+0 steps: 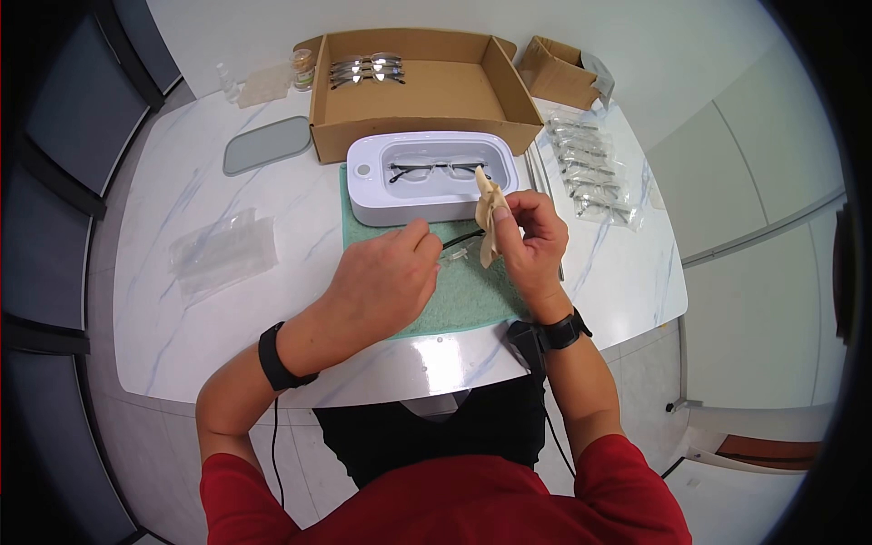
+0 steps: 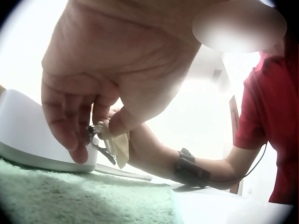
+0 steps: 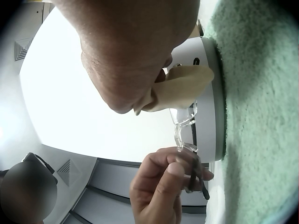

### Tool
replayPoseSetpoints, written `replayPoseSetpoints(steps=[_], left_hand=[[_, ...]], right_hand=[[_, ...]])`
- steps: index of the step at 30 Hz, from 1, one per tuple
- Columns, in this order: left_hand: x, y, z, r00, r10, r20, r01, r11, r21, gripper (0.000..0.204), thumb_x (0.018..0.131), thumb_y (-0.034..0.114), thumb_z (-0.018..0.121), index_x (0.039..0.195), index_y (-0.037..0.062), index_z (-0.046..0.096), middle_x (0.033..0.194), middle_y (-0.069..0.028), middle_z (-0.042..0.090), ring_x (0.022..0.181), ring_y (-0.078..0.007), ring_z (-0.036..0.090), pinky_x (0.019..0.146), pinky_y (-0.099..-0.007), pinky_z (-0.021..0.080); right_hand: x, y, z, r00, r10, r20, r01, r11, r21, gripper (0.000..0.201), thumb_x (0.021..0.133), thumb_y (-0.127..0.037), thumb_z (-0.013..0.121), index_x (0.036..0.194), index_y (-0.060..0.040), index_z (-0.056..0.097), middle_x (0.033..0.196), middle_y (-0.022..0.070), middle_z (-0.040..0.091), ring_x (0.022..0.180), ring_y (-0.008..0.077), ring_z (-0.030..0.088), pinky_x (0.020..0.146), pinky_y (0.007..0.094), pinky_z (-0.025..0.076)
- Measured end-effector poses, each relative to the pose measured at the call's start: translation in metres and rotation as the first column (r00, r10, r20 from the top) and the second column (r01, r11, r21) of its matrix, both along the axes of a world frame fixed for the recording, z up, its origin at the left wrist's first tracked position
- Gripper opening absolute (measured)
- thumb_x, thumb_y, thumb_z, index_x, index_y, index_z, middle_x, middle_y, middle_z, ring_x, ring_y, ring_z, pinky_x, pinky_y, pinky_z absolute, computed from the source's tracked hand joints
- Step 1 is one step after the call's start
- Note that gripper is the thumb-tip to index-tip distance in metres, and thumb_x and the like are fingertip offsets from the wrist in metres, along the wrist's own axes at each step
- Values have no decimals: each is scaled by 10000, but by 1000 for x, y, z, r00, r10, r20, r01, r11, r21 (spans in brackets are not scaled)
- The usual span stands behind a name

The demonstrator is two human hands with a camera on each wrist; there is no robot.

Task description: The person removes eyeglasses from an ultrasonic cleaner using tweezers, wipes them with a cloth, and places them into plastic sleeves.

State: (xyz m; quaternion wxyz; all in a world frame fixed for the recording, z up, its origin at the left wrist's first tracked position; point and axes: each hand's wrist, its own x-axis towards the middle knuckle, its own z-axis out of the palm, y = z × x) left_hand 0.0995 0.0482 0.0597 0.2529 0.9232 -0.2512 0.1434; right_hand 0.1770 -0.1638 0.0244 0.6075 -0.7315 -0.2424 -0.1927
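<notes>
Both hands on one pair of clear-framed glasses [image 1: 463,239], cloth in the right.
Left hand [image 1: 386,277] has fingers and thumb clamped on one end of the frame; right hand [image 1: 531,241] is clamped on a beige cloth [image 1: 490,218], cloth against the other end. Glasses are held above a green towel [image 1: 472,295], just in front of a white tub [image 1: 381,211] with another dark-templed pair [image 1: 436,170] inside. Behind the tub: open cardboard box [image 1: 418,132], several pairs in its left end. Grey lid [image 1: 266,145] and bagged glasses [image 1: 590,168] lie either side on the marbled tabletop [image 1: 154,318].
</notes>
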Motion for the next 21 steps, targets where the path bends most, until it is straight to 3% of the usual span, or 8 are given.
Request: replayPoseSetpoints(steps=[8,21], left_hand=[[1,0,1,999,-40,-25,39,999,-30,143,896,111,669,896,18,560,883,-119,557,723,-310,648,607,-408,521],[2,-1,-4,997,-37,-73,30,996,-86,88,907,103,644,936,42,588,901,-103,561,733,-327,618,622,-422,490]], right_hand=[[1,0,-1,1000,-9,28,9,1000,4,66,922,-34,684,974,-9,651,815,13,684,684,47,610,626,208,490],[0,3,-1,1000,7,3,-7,1000,-7,78,916,-35,690,978,-2,657,817,15,687,690,47,610,631,208,494]])
